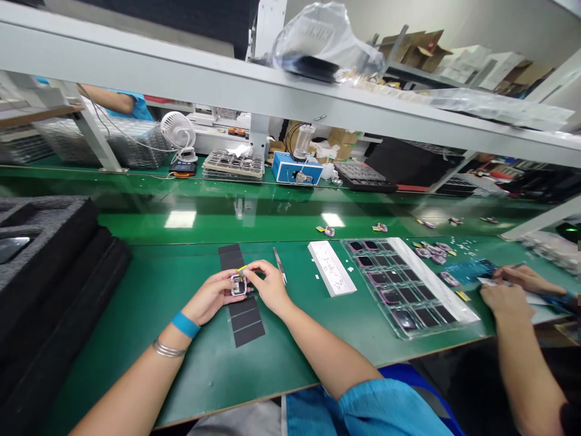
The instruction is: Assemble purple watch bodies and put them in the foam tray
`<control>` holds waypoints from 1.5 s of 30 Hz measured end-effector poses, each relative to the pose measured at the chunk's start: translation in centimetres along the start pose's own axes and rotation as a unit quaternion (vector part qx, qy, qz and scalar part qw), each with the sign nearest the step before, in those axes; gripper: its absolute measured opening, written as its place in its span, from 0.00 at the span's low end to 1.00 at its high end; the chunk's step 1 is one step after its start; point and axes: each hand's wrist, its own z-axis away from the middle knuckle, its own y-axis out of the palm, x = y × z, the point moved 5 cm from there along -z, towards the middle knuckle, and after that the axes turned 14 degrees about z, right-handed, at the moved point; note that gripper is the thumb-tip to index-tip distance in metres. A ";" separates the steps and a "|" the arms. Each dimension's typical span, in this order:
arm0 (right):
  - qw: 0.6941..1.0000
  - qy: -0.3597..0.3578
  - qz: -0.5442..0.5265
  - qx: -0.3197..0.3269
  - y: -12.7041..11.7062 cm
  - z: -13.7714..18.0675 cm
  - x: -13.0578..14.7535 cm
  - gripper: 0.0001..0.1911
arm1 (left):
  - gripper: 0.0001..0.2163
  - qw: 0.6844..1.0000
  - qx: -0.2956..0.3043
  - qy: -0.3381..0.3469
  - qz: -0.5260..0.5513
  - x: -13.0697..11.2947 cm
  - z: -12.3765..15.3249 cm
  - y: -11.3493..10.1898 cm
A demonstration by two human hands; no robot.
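Far left of the fingers, black foam trays point(68, 290) stacked at the bench edge. Beyond the fingers, left and under the shelf, a white fan point(178, 129). Left hand point(211, 298), with blue wristband point(185, 325) and silver bangles point(169, 350) behind it: thumb and fingers closed around the sides of a small pale-rimmed device point(238, 286), dark inside, held up off the green bench point(308, 345). Below the fingers, a sheet of black strips point(247, 324) lies flat, its upper part showing just beyond them. Right hand point(271, 287): thumb and index pinching a yellow tab point(242, 268) at the device's top edge. Just right of these fingers, metal tweezers point(279, 265) lie on the bench. Well beyond, a blue machine point(297, 168). Further right, a white block point(332, 268) scattered with dark specks; next, a clear tray point(399, 284) of dark square pieces in rows. Farthest right, well apart from the fingers, a co-worker's hands point(511, 293) over the bench, beside a blue mat point(469, 272); finger detail there too small to tell.
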 end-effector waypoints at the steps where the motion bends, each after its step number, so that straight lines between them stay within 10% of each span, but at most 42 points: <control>1: 1.000 -0.007 0.009 -0.008 -0.2 0.1 0.3 0.04 | 0.17 1.000 0.013 -0.006 0.001 0.1 0.0 0.1; 17: 0.934 -0.223 0.277 0.030 1.0 1.6 3.2 0.12 | 0.11 0.989 -0.046 -0.011 0.138 0.0 -0.2 -0.4; 22: 0.970 -0.160 0.181 0.026 0.7 1.2 2.0 0.05 | 0.14 0.997 -0.006 0.029 0.076 -0.4 -0.3 -0.3; 25: 0.997 -0.046 0.021 0.053 0.8 0.6 0.1 0.22 | 0.19 0.998 0.027 0.041 0.037 -0.5 -0.1 -0.1; 30: 0.962 0.042 -0.171 0.210 2.3 1.0 -1.0 0.27 | 0.19 0.997 0.056 0.056 -0.022 -0.3 0.0 0.3; 45: 0.979 0.019 -0.103 0.172 3.0 0.7 -1.9 0.30 | 0.19 0.995 0.012 0.081 -0.052 -0.8 -0.7 0.3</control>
